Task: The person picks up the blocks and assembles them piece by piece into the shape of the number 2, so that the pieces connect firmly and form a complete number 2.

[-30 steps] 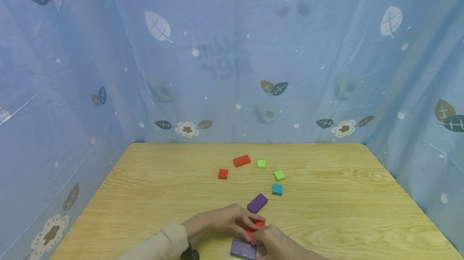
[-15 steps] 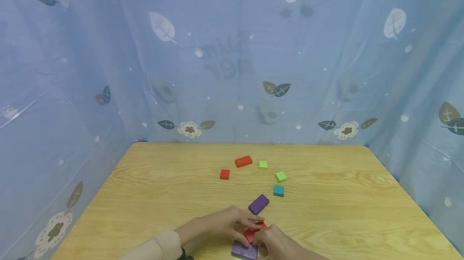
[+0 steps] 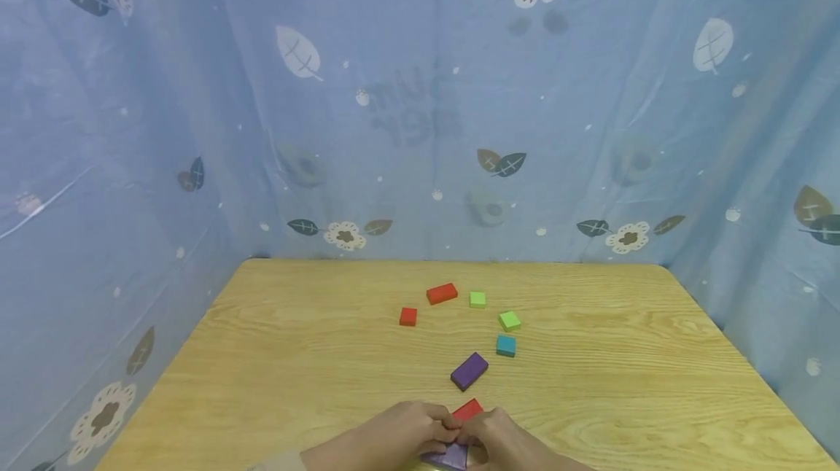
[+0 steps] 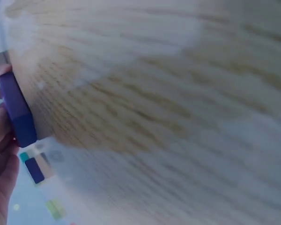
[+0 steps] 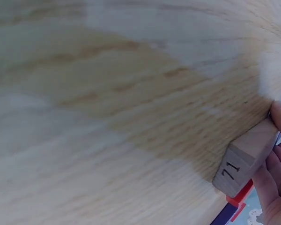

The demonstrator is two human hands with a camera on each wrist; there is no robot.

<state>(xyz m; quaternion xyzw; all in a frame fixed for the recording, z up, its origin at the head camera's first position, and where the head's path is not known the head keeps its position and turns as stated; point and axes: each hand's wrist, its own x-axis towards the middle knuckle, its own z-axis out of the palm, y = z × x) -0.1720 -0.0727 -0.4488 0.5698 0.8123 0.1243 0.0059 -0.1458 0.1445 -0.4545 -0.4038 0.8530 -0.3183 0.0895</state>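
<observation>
At the bottom middle of the head view, two hands come close together. The left hand (image 3: 408, 433) has its fingers bent around a purple block (image 3: 449, 458), and a bit of cream sleeve (image 3: 281, 462) shows at its wrist. In the left wrist view, that block sits at the left edge, with the fingers on it. The right hand (image 3: 508, 445) has bent fingers too. In the right wrist view, they hold a bare wooden block (image 5: 246, 154) at the right edge, with marks on its end that look like 71. A bright red block (image 3: 468, 409) peeks out just above the hands in the head view. Above that lies a dark purple block (image 3: 469, 371), tilted on the table (image 3: 295, 354). A little higher and to the right are a teal block (image 3: 506, 345) and a tilted green block (image 3: 509, 321). Near the top of the table are another green block (image 3: 477, 300), a long red block (image 3: 442, 294) and a small red block (image 3: 408, 317). Blue cloth (image 3: 394, 19) with leaves and flowers fills the upper frame.
</observation>
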